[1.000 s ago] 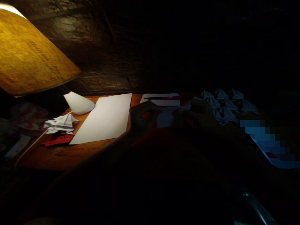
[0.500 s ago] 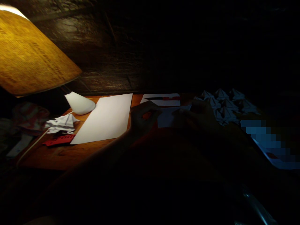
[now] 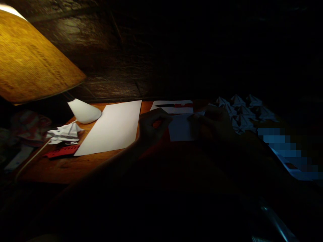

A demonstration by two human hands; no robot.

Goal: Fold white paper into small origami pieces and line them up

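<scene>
In deep shadow at the middle of the head view, a small piece of paper (image 3: pixel 180 129) is held up between both hands. My left hand (image 3: pixel 153 124) pinches its left edge, thumb and fingers closed in a ring. My right hand (image 3: pixel 214 121) grips the upper right part of the same paper; its fingertips lie over the sheet and are hard to make out. Just left of my left hand lies a large blank white sheet (image 3: pixel 113 127). Beyond the hands, a knife (image 3: pixel 174 105) with a red handle rests on another sheet of paper (image 3: pixel 157 110).
Several folded paper shapes (image 3: pixel 242 112) stand at the right. A lamp with a tan shade (image 3: pixel 37 60) and white base (image 3: pixel 84 112) stands at the left, near a crumpled folded paper (image 3: pixel 66 133) and a red object (image 3: pixel 62 152). A pixelated bluish screen (image 3: pixel 282 144) glows at the far right.
The small paper shows a little more of its lower part, and my right fingertips have shifted slightly left along it. The whole view has slid slightly.
</scene>
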